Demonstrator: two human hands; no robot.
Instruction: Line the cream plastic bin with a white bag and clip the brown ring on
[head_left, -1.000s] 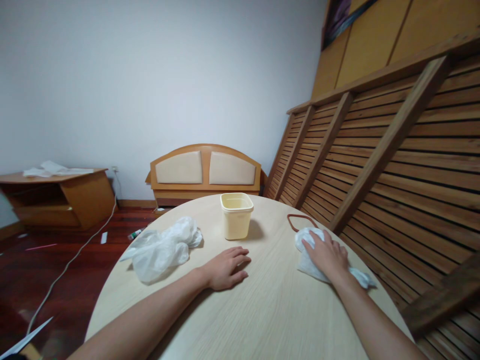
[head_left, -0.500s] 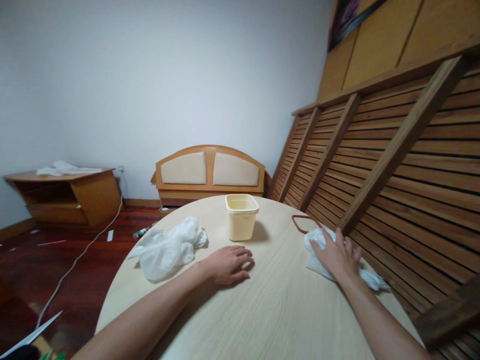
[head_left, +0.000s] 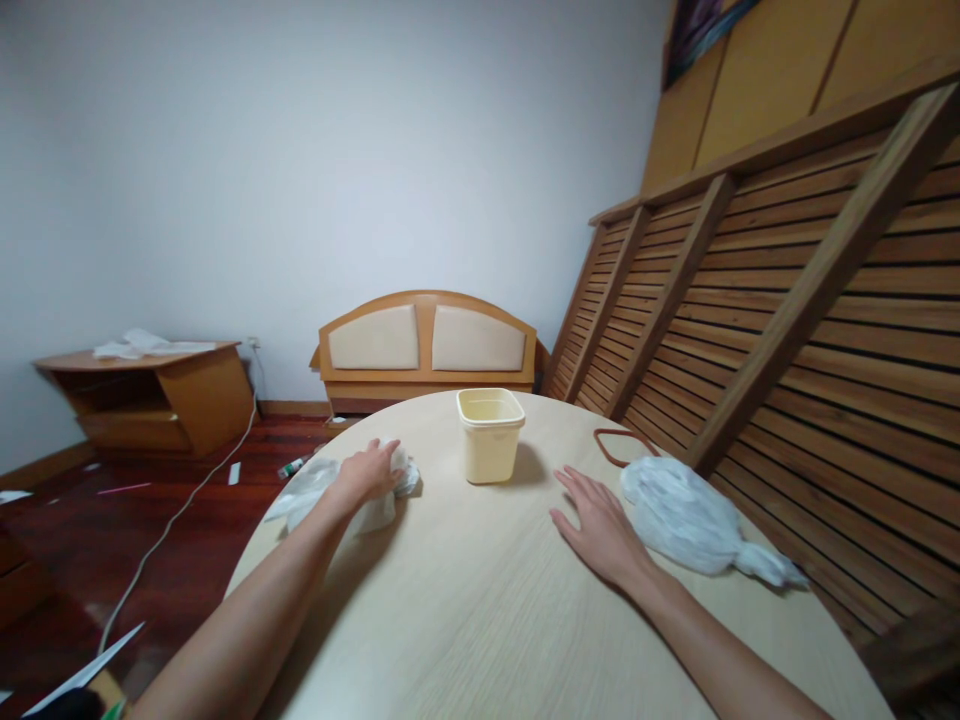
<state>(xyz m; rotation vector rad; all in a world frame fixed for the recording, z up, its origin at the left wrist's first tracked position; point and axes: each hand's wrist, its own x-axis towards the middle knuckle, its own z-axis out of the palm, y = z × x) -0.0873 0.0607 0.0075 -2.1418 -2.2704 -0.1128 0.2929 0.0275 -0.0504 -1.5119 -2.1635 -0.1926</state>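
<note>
On the left of the round table, my left hand lies over a crumpled white plastic bag, its fingers apart and reaching onto the bag. Part of that bag is hidden beneath the hand and forearm. My right hand is open with fingers spread, low over the tabletop and holding nothing. Just right of it rests a second white plastic bag, bulging, with a narrow twisted end. A pale yellow square plastic tub stands upright between the hands, further back, with its top uncovered.
A brown rounded-square ring lies behind the right bag. Wooden slatted panels lean close along the right edge of the table. Beyond are a headboard and a low cabinet. A cable crosses the floor.
My left hand has moved left from in front of the tub onto the left bag. My right hand has come off the right bag and shifted left, fingers spread.
</note>
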